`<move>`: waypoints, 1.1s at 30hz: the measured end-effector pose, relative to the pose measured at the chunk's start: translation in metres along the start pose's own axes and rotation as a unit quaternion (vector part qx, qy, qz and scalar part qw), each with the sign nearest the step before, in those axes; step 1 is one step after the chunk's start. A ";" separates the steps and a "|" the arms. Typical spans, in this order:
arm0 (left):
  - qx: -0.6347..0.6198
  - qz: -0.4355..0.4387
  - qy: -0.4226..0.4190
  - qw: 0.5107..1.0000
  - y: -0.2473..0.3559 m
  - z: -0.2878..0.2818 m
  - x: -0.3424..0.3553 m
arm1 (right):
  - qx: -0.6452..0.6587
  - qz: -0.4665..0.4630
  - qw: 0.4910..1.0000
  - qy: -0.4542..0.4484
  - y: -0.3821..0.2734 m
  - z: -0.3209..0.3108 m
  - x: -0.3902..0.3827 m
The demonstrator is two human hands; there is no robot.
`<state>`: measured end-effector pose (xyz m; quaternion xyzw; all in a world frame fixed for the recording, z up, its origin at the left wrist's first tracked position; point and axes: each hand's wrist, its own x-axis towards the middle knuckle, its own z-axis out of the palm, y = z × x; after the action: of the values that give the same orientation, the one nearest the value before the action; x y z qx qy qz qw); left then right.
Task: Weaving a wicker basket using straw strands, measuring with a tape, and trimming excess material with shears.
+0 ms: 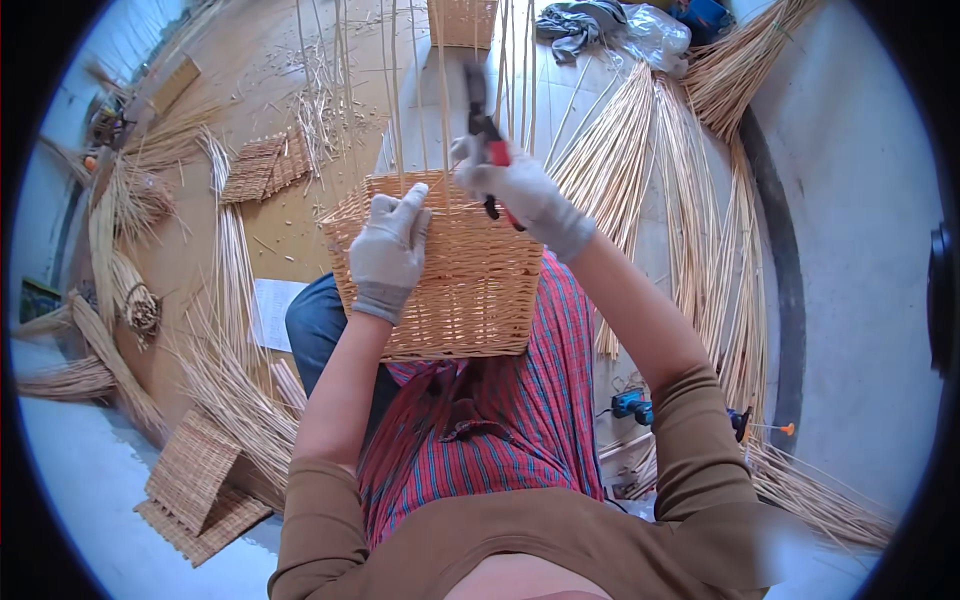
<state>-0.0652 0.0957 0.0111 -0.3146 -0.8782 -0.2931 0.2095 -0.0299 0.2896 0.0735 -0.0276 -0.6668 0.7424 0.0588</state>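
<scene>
Brown shirt (530,545) nearest, left hand (386,248) touches basket (460,295) (right hand (518,190) holds shears (484,124))

Bright and cool overall, lit apparently from around ten o'clock, with pale glare there. Softly shadowed at six in the red-and-blue striped cloth (500,465). Motion-blurred at twelve on the black, red-handled metal cutters (486,127). Bowed at three along the long dark-grey wall band (785,260). Smudged at four; vignetted black all round.

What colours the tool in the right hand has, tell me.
Black and red; the tool shows best in the head view, though blurred.
</scene>
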 end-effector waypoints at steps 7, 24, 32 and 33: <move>0.105 0.067 -0.026 0.992 0.011 -0.008 -0.002 | -0.150 0.058 0.970 0.180 0.025 -0.079 -0.120; 0.011 0.085 -0.054 0.995 0.073 0.038 0.025 | -0.500 0.097 0.841 0.184 0.044 -0.091 -0.134; 0.024 0.065 -0.061 0.996 0.076 0.035 0.030 | -0.338 0.134 0.908 0.210 0.070 -0.121 -0.138; 0.022 0.064 -0.059 0.996 0.080 0.035 0.033 | -0.339 0.144 0.898 0.240 0.098 -0.137 -0.141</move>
<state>-0.0411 0.1830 0.0338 -0.3819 -0.8736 -0.2403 0.1824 0.1211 0.3970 -0.0441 -0.3186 -0.8325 0.4427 0.0970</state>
